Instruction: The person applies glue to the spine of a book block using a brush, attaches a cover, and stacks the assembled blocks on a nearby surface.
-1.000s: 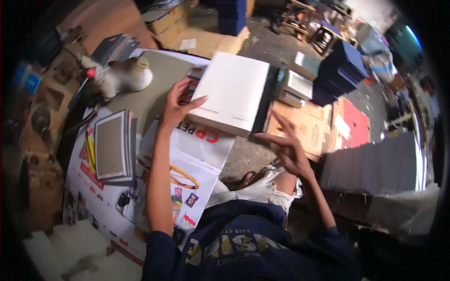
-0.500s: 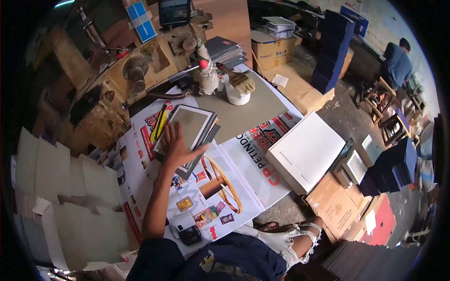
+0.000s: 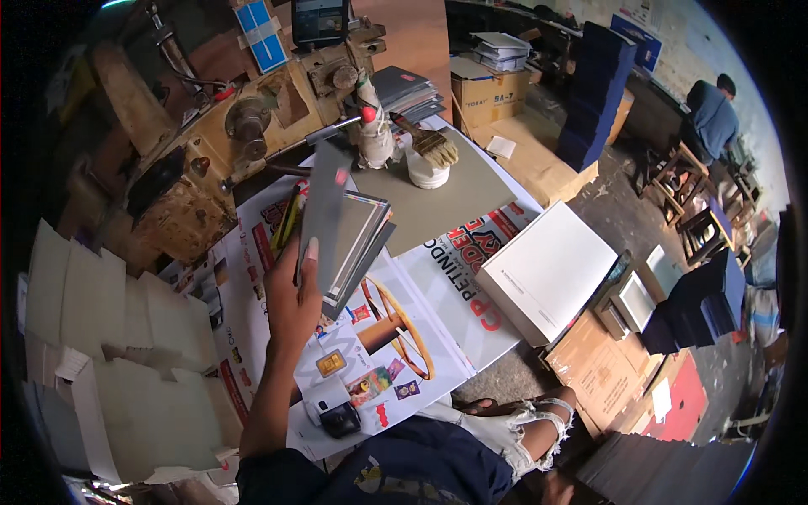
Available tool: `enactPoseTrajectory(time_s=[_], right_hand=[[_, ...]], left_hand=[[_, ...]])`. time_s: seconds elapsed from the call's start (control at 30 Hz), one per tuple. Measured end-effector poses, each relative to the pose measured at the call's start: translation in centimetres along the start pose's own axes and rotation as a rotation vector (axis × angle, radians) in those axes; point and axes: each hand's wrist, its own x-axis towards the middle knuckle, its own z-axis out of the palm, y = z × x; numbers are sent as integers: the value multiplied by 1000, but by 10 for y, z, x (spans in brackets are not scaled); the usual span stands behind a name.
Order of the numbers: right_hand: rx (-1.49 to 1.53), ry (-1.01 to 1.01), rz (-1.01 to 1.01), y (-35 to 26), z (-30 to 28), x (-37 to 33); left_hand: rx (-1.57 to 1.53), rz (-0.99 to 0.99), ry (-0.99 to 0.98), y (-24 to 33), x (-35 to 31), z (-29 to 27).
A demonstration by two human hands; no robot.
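Left hand [image 3: 293, 296]: left of centre, raised, fingers clamped on a grey board sheet [image 3: 323, 209], thumb on its near edge.
Grey board sheet: lifted and tilted, over the stack of grey boards [image 3: 358, 246] lying on the printed poster [image 3: 396, 337].
Right hand: out of sight, so its state cannot be told.
White box [image 3: 551, 269]: right of centre, on the surface's edge.
Glue pot with brush [image 3: 429, 160]: upper centre, on a large grey card [image 3: 438, 202].
Pale cardboard blanks [image 3: 101, 337]: lower left.
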Motion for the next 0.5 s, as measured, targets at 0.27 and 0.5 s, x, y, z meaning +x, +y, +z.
enactPoseTrajectory(time_s=[0.27,0.5], right_hand=[[1025,-111,-1304,-332,-58,-137],[1165,7,-999,-369,-70,-102]], left_hand=[[-306,790,-165,106,-47,80],[-438,819,-461,104,-26,108]])
